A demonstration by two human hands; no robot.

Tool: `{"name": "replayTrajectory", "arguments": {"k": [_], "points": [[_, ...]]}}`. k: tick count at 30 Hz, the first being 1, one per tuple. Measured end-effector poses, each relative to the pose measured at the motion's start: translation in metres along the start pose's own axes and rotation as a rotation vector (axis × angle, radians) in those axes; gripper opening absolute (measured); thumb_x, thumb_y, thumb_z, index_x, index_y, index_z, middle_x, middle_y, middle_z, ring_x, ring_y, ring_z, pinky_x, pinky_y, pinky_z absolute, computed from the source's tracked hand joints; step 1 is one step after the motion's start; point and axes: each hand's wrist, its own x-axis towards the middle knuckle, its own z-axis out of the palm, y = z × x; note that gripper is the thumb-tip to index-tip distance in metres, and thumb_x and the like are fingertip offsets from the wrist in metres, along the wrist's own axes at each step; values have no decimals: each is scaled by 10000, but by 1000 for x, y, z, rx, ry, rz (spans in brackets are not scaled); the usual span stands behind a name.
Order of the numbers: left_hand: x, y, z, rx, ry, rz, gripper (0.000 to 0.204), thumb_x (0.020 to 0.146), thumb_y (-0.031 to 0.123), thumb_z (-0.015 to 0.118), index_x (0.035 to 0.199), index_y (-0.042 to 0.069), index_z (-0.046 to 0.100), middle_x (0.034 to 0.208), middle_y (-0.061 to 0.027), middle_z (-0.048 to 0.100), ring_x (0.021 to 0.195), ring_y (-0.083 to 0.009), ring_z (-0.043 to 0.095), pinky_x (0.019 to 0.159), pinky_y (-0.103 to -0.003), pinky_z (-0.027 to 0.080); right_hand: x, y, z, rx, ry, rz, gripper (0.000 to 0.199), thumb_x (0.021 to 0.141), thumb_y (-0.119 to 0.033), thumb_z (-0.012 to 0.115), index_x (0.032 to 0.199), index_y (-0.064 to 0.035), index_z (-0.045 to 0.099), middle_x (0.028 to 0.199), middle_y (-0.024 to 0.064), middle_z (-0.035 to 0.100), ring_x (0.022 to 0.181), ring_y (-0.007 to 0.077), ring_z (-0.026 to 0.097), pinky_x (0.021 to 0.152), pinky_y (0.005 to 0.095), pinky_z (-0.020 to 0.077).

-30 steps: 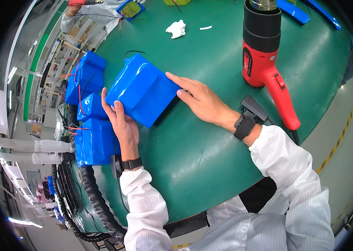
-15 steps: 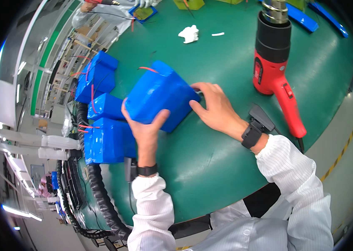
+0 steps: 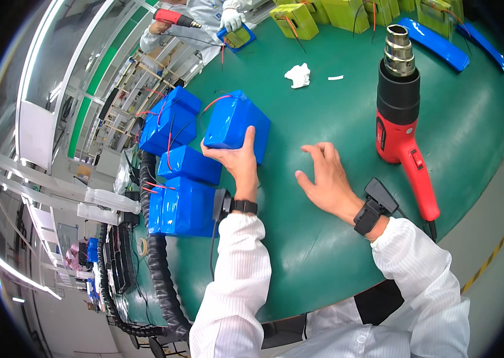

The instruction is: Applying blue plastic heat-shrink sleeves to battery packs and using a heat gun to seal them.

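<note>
My left hand [image 3: 239, 160] grips the near end of a blue-wrapped battery pack [image 3: 228, 122], thumb on its right side and fingers round its lower left. A red and a black wire come out of the pack's far end. To the right, my right hand [image 3: 326, 182] hovers over the green table with fingers apart and nothing in them. Just left of the held pack stand more blue-wrapped packs: one behind [image 3: 171, 119], a smaller one [image 3: 189, 164] in the middle and one nearer me [image 3: 187, 207]. Red wires stick out of their left sides.
A red heat gun [image 3: 406, 128] stands nozzle up at my right. Beyond lie a crumpled white piece [image 3: 298, 76], a white strip [image 3: 335, 77], blue sleeves [image 3: 434, 45] and several yellow-green packs [image 3: 295, 22]. Across the table a gloved person [image 3: 232, 19] holds another heat gun [image 3: 176, 18]. A black corrugated hose [image 3: 159, 280] runs along the left.
My left hand has set the pack over beside the other blue packs, turning it more upright. My right hand has let go of it and drawn away. The view has shifted.
</note>
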Motion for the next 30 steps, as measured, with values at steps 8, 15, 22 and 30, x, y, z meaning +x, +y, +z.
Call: {"name": "replayTrajectory", "arguments": {"k": [8,15,22,30], "points": [[40,-71,-7,412,210,49,1240,686,297,928,1521,-53,80,1478,-320,276,1380,-466,318,1172,-536,271,0,-13,-2,51,-59,26,493,887,-179,679,1297,13,486,1244,236,427,1132,402,484,948,485,468],[4,-60,-20,780,-164,-197,878,964,157,573,1496,-213,-19,1547,-454,127,1476,-515,208,1232,-489,209,-2,-16,6,-7,-122,-13,424,875,-196,696,1226,-2,558,1200,219,483,1100,393,516,924,473,464],[-68,-5,1,879,-738,149,618,1019,325,476,1514,-30,376,1538,-388,307,1452,-503,294,1204,-527,241,-8,-5,-18,-97,-35,-176,331,852,-176,683,1126,-4,613,1088,199,559,1032,385,557,895,467,486],[-94,25,-12,814,-796,201,581,1046,315,438,1536,11,362,1594,-342,236,1478,-488,244,1217,-542,188,-84,-78,-142,-465,426,-65,507,820,-229,754,1266,-62,579,1237,115,539,1116,343,524,987,487,397]]}}
